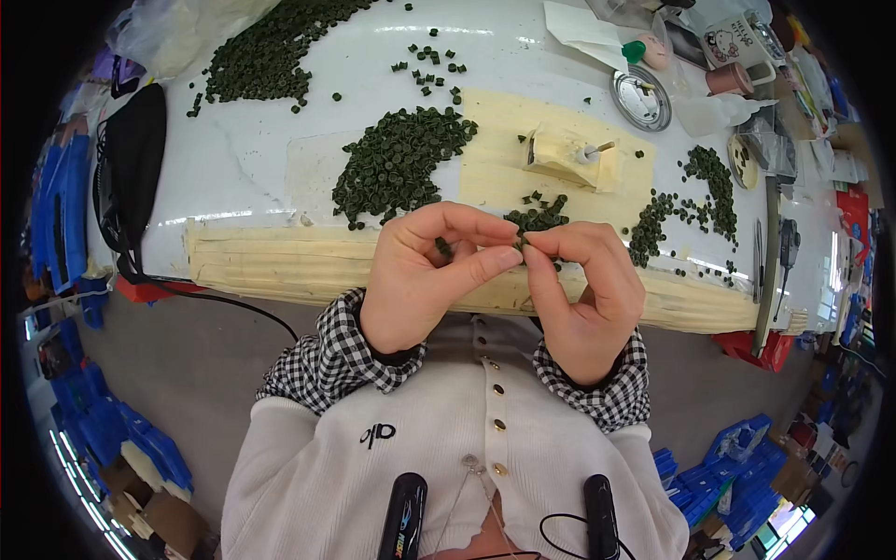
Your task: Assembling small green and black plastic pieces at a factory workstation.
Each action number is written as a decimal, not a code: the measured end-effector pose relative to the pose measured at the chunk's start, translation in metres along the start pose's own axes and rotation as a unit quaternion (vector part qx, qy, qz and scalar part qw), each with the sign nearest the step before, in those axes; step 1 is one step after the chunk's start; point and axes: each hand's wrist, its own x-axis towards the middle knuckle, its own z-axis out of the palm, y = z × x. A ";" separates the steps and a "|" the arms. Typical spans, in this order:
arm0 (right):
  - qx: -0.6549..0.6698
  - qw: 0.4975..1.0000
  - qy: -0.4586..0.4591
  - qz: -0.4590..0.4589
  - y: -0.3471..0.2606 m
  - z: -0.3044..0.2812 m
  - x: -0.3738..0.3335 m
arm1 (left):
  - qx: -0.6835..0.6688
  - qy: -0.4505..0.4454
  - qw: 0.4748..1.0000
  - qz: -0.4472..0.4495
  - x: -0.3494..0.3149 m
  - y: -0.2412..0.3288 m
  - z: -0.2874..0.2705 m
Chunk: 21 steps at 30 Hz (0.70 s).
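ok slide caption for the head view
Left hand and right hand pinch a small green part near similar heaped parts.

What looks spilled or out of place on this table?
Some small dark green pieces lie loose between the upper-left heap and the central heap. They look strayed because they're apart from both, though I can't tell whether they spilled.

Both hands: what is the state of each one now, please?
Left hand: closed, pinching a small dark green piece; another piece seems tucked in the palm.
Right hand: closed, pinching the same small piece.
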 end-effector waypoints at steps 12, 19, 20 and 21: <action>-0.014 1.000 0.001 -0.017 0.000 0.002 0.000 | 0.031 0.029 0.999 0.023 -0.002 0.003 0.001; 0.159 0.979 -0.065 0.106 0.003 -0.003 -0.004 | 0.095 0.060 0.990 0.090 -0.001 0.003 0.001; 0.179 0.975 -0.073 0.112 0.003 -0.003 -0.004 | 0.107 0.065 0.987 0.097 -0.001 0.004 0.001; 0.199 0.968 -0.076 0.131 0.002 -0.003 -0.004 | 0.109 0.064 0.986 0.104 -0.001 0.003 0.001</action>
